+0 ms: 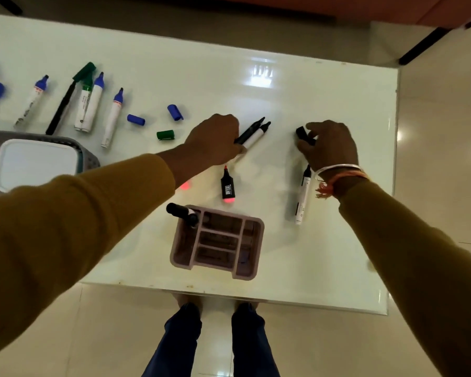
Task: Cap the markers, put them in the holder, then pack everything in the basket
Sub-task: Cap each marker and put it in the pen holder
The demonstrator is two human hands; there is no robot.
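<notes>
Fingers (229, 123) of left hand (215, 140) grip two slim round markers (252, 133) on glossy bench (324, 77); right hand (332, 148) pinches stubby black cap (303, 134).

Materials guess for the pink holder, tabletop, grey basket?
Pink holder: likely moulded plastic with a matte finish, going by the uniform colour, rounded corners and thin dividers.
Tabletop: glass or glossy laminate, going by the sharp light reflections and faint green tint.
Grey basket: probably plastic with a perforated wall, though it is blurred.
</notes>
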